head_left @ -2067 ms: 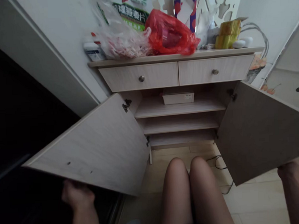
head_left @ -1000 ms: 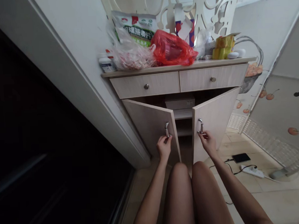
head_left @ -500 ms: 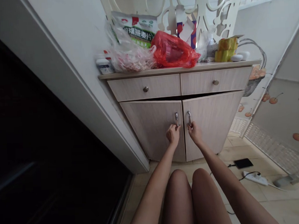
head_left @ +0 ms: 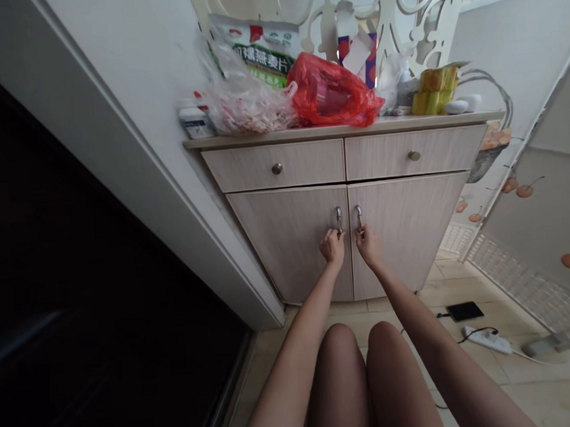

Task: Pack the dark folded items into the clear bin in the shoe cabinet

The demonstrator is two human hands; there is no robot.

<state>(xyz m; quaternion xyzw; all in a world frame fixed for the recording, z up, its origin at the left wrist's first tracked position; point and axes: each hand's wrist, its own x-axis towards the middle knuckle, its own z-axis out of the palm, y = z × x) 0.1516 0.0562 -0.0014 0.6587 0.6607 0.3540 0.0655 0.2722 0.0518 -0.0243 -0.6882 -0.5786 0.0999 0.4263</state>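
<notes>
A light wood-grain shoe cabinet (head_left: 344, 162) stands before me with both lower doors shut. My left hand (head_left: 333, 247) grips the bottom of a metal loop handle (head_left: 338, 219) on the left door (head_left: 286, 245). My right hand (head_left: 367, 246) grips the matching handle (head_left: 358, 218) on the right door (head_left: 408, 232). The two hands sit close together at the centre seam. The shelves behind the doors are hidden. Two drawers with round metal knobs lie above the doors.
On the cabinet top are a red plastic bag (head_left: 329, 93), a clear bag (head_left: 245, 104) and a yellow package (head_left: 434, 91). A white door frame (head_left: 133, 158) runs along the left. A phone (head_left: 464, 311) and a power strip (head_left: 487, 340) lie on the tiled floor at right.
Both doors have swung shut from their open positions, with the hands still on the handles. The small gap under the drawers has closed.
</notes>
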